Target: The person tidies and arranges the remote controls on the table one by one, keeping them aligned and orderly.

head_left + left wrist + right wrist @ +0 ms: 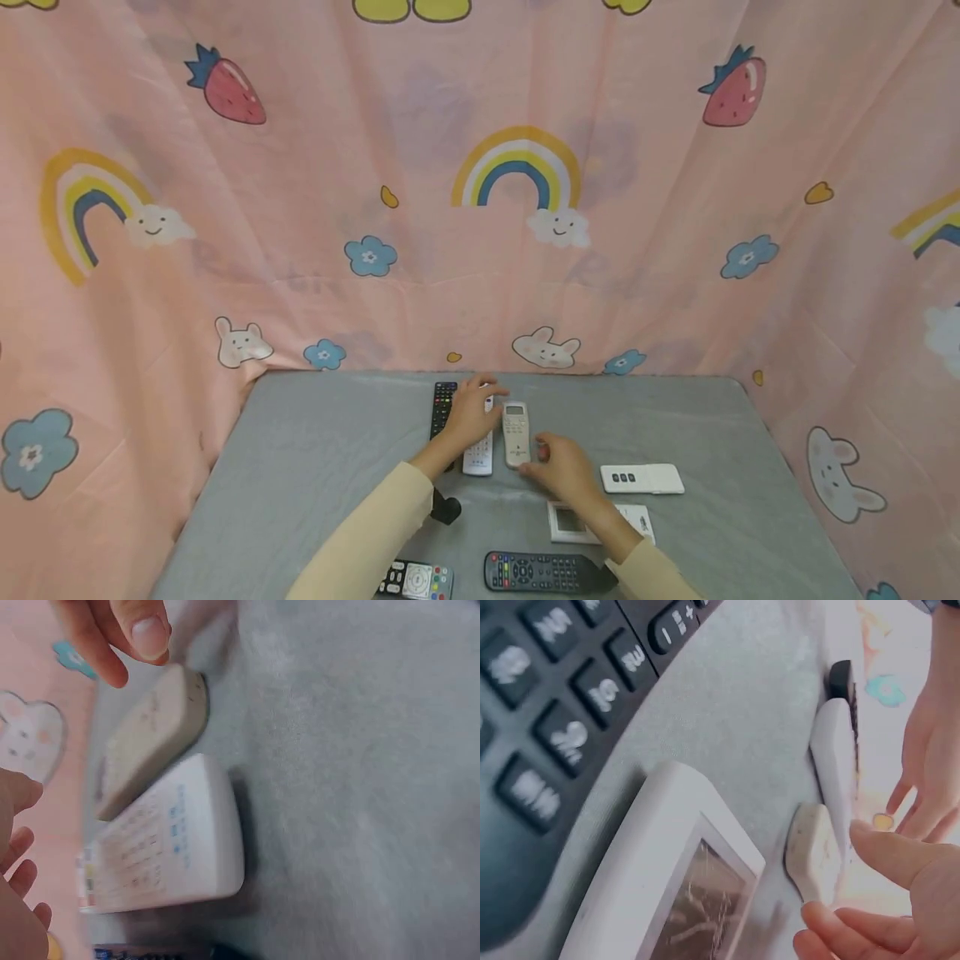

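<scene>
My left hand (469,414) is over a slim white remote control (477,460), covering its upper part in the head view. In the left wrist view its fingers are apart from the white remote. A beige remote control (517,437) with a small display lies just to the right, parallel to the white one. Beside its lower end is my right hand (567,472), thumb and fingers spread with nothing between them. In the right wrist view the fingertips (819,915) come close to the beige remote. A black remote control (442,406) lies left of the white one, partly hidden by my left hand.
A white remote (642,479) lies at right. Below it a white device with a dark screen (567,522) is partly under my right forearm. Nearer are a black remote (540,572) and a remote with coloured buttons (417,580). A pink patterned curtain (480,308) borders the grey tabletop (300,467).
</scene>
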Action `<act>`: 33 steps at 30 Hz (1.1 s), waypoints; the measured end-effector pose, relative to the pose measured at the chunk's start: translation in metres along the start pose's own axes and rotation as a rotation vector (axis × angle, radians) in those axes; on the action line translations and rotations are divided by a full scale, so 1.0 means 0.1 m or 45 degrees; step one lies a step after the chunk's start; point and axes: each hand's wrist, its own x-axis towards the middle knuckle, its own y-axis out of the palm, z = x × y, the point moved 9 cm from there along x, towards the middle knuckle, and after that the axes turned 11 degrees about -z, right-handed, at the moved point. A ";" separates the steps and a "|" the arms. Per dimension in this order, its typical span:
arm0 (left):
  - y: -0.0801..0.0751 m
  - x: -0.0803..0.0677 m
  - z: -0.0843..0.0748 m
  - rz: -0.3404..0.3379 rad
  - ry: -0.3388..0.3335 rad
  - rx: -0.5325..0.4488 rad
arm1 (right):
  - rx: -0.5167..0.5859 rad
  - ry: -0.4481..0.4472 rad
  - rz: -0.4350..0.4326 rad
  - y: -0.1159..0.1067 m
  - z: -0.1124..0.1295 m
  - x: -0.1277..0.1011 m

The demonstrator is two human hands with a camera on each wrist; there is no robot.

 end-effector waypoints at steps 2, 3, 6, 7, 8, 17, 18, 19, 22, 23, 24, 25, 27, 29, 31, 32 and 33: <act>-0.12 -0.06 -0.05 0.006 0.024 -0.055 | -0.012 -0.022 -0.009 -0.06 0.02 -0.03; -0.19 -0.10 -0.06 -0.003 0.042 -0.072 | -0.017 -0.041 -0.014 -0.09 0.03 -0.05; -0.41 -0.24 -0.06 -0.025 0.077 -0.111 | -0.022 -0.102 -0.025 -0.11 0.10 -0.15; -0.49 -0.30 -0.04 -0.030 0.085 -0.120 | -0.018 -0.125 -0.028 -0.10 0.12 -0.19; -0.57 -0.36 -0.02 -0.036 0.092 -0.128 | -0.015 -0.147 -0.027 -0.10 0.15 -0.24; -1.14 -0.97 0.43 -0.045 0.025 -0.082 | 0.015 -0.371 0.081 0.15 0.48 -0.72; -1.19 -1.05 0.49 -0.050 0.012 -0.070 | 0.017 -0.390 0.121 0.20 0.52 -0.78; -1.23 -1.12 0.54 -0.053 0.007 -0.073 | 0.016 -0.407 0.160 0.25 0.55 -0.83; -1.33 -1.37 0.71 -0.029 -0.039 -0.068 | 0.007 -0.451 0.270 0.40 0.64 -0.98; -1.35 -1.45 0.76 -0.017 -0.059 -0.067 | 0.002 -0.476 0.285 0.44 0.67 -1.02; -1.38 -1.53 0.81 -0.012 -0.058 -0.070 | -0.002 -0.502 0.297 0.47 0.70 -1.06; -1.40 -1.60 0.85 -0.005 -0.062 -0.069 | -0.009 -0.526 0.305 0.50 0.72 -1.10; -1.44 -1.75 0.94 0.009 -0.087 -0.081 | -0.011 -0.555 0.332 0.56 0.75 -1.17; -1.48 -1.88 1.02 0.031 -0.124 -0.090 | -0.003 -0.562 0.370 0.62 0.75 -1.22; -1.49 -1.99 1.10 0.088 -0.174 -0.080 | 0.018 -0.559 0.395 0.67 0.75 -1.25; -1.49 -2.05 1.12 0.122 -0.193 -0.070 | 0.025 -0.563 0.396 0.68 0.75 -1.27; -1.49 -2.10 1.14 0.158 -0.204 -0.058 | 0.027 -0.572 0.390 0.69 0.75 -1.27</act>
